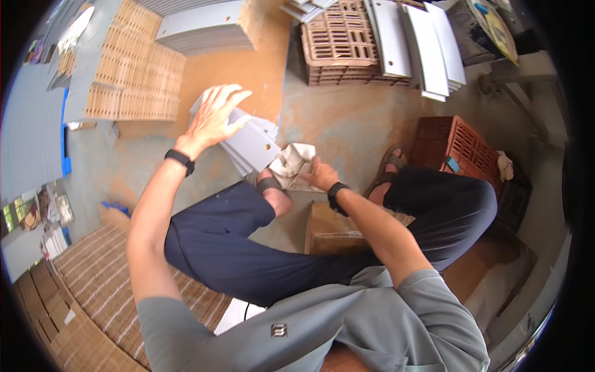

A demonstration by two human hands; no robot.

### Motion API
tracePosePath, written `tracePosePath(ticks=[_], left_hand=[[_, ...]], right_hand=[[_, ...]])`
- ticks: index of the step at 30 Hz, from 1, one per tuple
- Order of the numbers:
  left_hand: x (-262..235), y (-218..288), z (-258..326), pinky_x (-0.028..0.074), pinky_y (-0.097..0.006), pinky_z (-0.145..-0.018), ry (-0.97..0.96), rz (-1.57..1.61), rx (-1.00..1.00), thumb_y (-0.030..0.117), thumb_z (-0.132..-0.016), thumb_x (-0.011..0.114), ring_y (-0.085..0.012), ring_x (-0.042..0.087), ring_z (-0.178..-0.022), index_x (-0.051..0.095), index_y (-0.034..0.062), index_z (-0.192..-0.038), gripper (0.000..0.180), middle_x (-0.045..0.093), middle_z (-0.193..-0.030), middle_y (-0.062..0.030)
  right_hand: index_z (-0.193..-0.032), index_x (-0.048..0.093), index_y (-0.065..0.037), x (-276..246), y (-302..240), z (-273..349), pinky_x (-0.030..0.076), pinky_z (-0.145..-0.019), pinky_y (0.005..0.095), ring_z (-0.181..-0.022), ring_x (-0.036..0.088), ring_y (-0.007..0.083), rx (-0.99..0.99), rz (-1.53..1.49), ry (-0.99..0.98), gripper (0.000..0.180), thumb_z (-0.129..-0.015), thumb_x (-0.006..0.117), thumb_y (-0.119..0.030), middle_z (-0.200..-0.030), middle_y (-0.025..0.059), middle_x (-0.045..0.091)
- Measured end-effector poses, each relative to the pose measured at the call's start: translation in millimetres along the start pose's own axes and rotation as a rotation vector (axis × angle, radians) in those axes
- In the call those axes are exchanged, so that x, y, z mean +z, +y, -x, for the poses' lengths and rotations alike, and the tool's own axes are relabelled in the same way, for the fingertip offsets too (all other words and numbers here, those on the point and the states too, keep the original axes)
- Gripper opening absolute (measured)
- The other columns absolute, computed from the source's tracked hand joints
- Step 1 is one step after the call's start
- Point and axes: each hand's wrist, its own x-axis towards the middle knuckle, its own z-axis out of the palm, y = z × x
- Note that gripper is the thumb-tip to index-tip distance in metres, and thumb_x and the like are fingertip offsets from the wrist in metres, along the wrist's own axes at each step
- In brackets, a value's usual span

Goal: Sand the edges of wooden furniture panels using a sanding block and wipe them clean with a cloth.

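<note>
Flanking the hands (214,118), grey panels (251,142), cloth (294,162).

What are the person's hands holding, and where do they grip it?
The right hand grips a bunched cloth at its near edge. The left hand is spread open over the top grey panel, gripping nothing.
</note>
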Motion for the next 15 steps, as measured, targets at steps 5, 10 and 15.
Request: tracePosePath(ticks=[5, 10, 15], left_hand=[[-43, 34, 10, 0.041, -0.047, -0.109, 0.183, 0.034, -0.038, 0.016, -0.086, 0.074, -0.0362, 0.053, -0.126, 0.056, 0.0108, -0.142, 0.058, 0.057, -0.134, -0.0161], [-73, 91, -9, 0.050, -0.043, -0.099, 0.303, 0.170, 0.047, 0.011, -0.087, 0.074, -0.0335, 0.060, -0.116, 0.056, 0.0118, -0.142, 0.058, 0.059, -0.130, -0.0144], [-99, 155, -15, 0.053, -0.041, -0.094, 0.273, 0.301, 0.102, 0.010, -0.089, 0.073, -0.0313, 0.065, -0.110, 0.054, 0.0107, -0.144, 0.057, 0.059, -0.131, -0.0153]], right_hand=[[-0.117, 0.070, -0.007, -18, -25, 41, 0.054, -0.095, 0.0500, -0.110, 0.068, 0.0415, -0.076, -0.098, -0.002, 0.042, -0.092, 0.061, -0.039, -0.117, 0.0222, 0.072], [-0.105, 0.070, -0.001, -146, -54, 112, 0.052, -0.086, 0.0488, -0.097, 0.068, 0.0409, -0.416, 0.018, -0.216, 0.041, -0.093, 0.053, -0.037, -0.097, 0.0232, 0.072], [-0.101, 0.065, 0.001, -263, -77, 229, 0.051, -0.077, 0.0468, -0.083, 0.065, 0.0391, -0.550, -0.100, -0.265, 0.036, -0.091, 0.054, -0.031, -0.090, 0.0237, 0.068]])
